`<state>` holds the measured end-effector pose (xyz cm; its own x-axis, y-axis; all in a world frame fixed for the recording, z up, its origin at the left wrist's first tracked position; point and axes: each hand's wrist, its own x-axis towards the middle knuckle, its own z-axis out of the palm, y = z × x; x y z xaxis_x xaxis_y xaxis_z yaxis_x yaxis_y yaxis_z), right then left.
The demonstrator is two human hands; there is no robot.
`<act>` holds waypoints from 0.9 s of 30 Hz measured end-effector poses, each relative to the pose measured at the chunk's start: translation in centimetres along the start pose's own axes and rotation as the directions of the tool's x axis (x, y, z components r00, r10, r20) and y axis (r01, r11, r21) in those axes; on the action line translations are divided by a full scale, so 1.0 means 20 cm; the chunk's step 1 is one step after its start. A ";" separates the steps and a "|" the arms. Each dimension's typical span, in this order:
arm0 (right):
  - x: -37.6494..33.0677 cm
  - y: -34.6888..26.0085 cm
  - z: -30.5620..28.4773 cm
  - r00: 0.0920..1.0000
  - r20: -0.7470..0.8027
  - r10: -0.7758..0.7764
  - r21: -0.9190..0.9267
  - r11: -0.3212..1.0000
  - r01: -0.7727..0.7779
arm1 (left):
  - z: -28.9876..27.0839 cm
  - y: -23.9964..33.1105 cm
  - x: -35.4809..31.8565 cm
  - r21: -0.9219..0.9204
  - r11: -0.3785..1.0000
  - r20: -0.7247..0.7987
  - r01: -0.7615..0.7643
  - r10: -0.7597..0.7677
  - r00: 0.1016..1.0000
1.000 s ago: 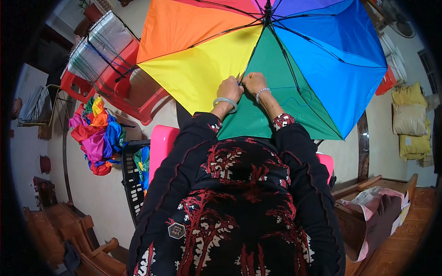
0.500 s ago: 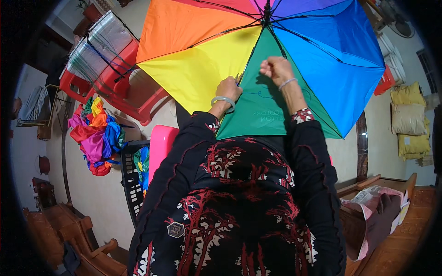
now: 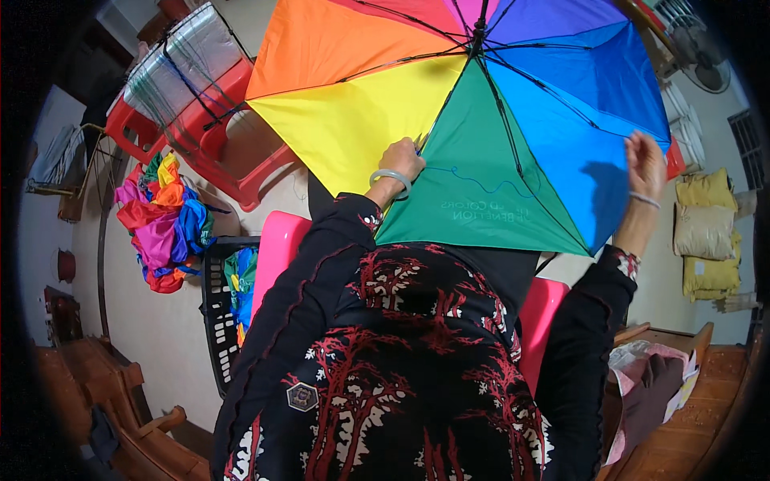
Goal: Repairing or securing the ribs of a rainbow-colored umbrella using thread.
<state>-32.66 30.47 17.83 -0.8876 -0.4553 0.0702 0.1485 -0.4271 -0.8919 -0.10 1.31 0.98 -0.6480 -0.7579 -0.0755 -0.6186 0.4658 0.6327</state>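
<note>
Sitting on a pink stool (image 3: 277, 248), person in a black and red patterned top. Left hand (image 3: 401, 158) closed in a pinch on the canopy of the open rainbow umbrella (image 3: 481, 120), at the seam where yellow meets green. A blue thread (image 3: 481, 186) runs across the green panel. Right hand (image 3: 644, 159) raised at the blue panel's edge, fingers curled; whether it grips the thread, cannot tell. Farther left: black crate (image 3: 215, 313), heap of coloured fabric (image 3: 160, 220), red plastic chairs (image 3: 192, 120).

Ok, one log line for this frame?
left hand: pinching open rainbow fabric umbrella seam | right hand: raised, pulling blue thread
</note>
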 end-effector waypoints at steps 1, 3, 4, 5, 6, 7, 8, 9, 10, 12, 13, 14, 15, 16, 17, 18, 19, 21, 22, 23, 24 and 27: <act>0.01 -0.11 -0.13 0.998 -0.019 -0.066 0.010 0.998 0.066 | 0.00 0.00 0.00 -0.005 1.000 -0.001 0.003 -0.003 1.000; 0.02 -0.35 -0.44 0.985 -0.012 -0.169 0.033 0.985 0.170 | -0.02 0.02 0.00 -0.001 1.000 0.011 -0.007 0.007 1.000; 0.00 -0.47 -0.58 0.977 0.011 -0.211 0.044 0.977 0.210 | -0.02 0.03 0.00 0.000 1.000 0.020 -0.014 0.014 1.000; -0.01 -0.46 -0.51 0.979 0.018 -0.203 0.042 0.979 0.202 | -0.02 0.03 -0.01 -0.003 1.000 0.019 -0.003 0.003 1.000; 0.00 -0.59 -0.67 0.969 -0.021 -0.248 0.048 0.967 0.249 | -0.02 0.03 -0.01 0.003 1.000 0.016 -0.007 0.007 1.000; -0.03 -0.70 -0.80 0.954 -0.059 -0.293 0.051 0.954 0.296 | -0.02 0.02 0.00 0.007 1.000 0.012 -0.011 0.011 1.000; -0.09 -0.82 -0.95 0.936 -0.098 -0.338 0.052 0.937 0.344 | -0.02 0.02 0.00 0.012 1.000 0.009 -0.016 0.016 1.000; -0.12 -0.94 -1.08 0.911 -0.141 -0.387 0.050 0.917 0.396 | -0.02 0.02 0.00 0.009 1.000 0.011 -0.015 0.015 1.000; -0.18 -1.02 -1.16 0.885 -0.181 -0.429 0.048 0.895 0.444 | -0.03 0.02 0.00 0.010 1.000 0.015 -0.016 0.016 1.000; -0.25 -1.29 -1.39 0.803 -0.272 -0.530 0.017 0.832 0.555 | -0.01 0.05 0.01 0.001 0.999 0.038 -0.050 0.050 0.998; -0.26 -1.24 -1.33 0.774 -0.307 -0.554 0.025 0.809 0.588 | -0.02 0.03 0.00 0.010 1.000 0.028 -0.030 0.030 0.999; -0.27 -1.19 -1.23 0.734 -0.346 -0.584 0.020 0.778 0.628 | -0.02 0.02 -0.01 0.006 1.000 0.017 -0.021 0.021 1.000; -0.29 -1.21 -1.19 0.732 -0.350 -0.584 0.019 0.777 0.629 | -0.02 0.02 0.00 0.000 1.000 0.013 -0.021 0.021 1.000; -0.32 -1.22 -1.16 0.620 -0.425 -0.660 -0.100 0.715 0.692 | -0.01 0.02 0.00 -0.006 1.000 0.009 -0.021 0.021 1.000; -0.35 -1.22 -1.09 0.493 -0.479 -0.727 -0.224 0.644 0.732 | -0.02 0.02 0.00 -0.005 1.000 0.011 -0.023 0.023 1.000; -0.35 -1.19 -1.01 0.366 -0.509 -0.779 -0.339 0.573 0.746 | -0.03 0.01 0.00 -0.011 1.000 0.029 -0.013 0.013 0.999; -0.38 -1.14 -0.86 0.371 -0.508 -0.777 -0.340 0.577 0.743 | -0.05 0.00 0.00 -0.018 1.000 0.055 -0.008 0.009 0.998; -0.43 -0.99 -0.50 0.159 -0.585 -0.795 -0.504 0.511 0.696 | -0.05 -0.01 0.00 -0.027 1.000 0.082 -0.002 0.004 0.997; -0.44 -0.97 -0.43 0.038 -0.605 -0.796 -0.585 0.476 0.657 | -0.04 0.00 0.01 -0.027 1.000 0.083 -0.016 0.018 0.996; -0.43 -0.97 -0.46 0.033 -0.603 -0.797 -0.589 0.473 0.655 | -0.04 0.00 0.02 -0.027 0.999 0.084 -0.028 0.030 0.996; -0.41 -0.96 -0.52 0.230 -0.460 -0.858 -0.565 0.482 0.669 | -0.04 0.00 0.03 -0.025 0.999 0.084 -0.042 0.044 0.996; -0.33 -0.75 -0.40 0.565 -0.003 -0.825 -0.733 0.386 0.560 | -0.04 0.01 0.03 -0.004 0.999 0.108 -0.043 0.043 0.993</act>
<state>-32.58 46.16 27.11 -0.6255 0.0974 0.7741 -0.7592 0.1531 -0.6326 -0.36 0.57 1.71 -0.7182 -0.6835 -0.1307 -0.5884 0.4962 0.6384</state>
